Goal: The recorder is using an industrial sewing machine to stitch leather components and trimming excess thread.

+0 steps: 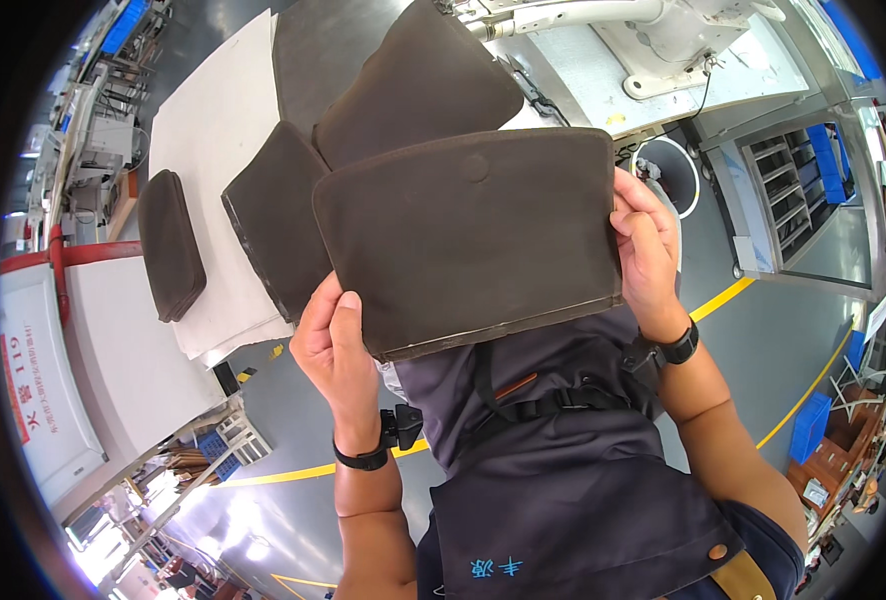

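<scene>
A dark brown, flat, leather-like bag panel is held up in front of my body. Its upper corners are rounded, a small round mark shows near its top edge, and a raw-looking strip runs along its lower edge. My left hand pinches the lower left edge, thumb in front. At the right edge, my right hand grips with fingers closed. Behind it lie more brown pieces: a pointed one and a larger one, partly covered by the held panel.
On the left, a small stack of brown pieces rests on a white sheet-covered table. A white sewing machine stands at the far right, with a waste bin beside its table. A metal rack is farther right.
</scene>
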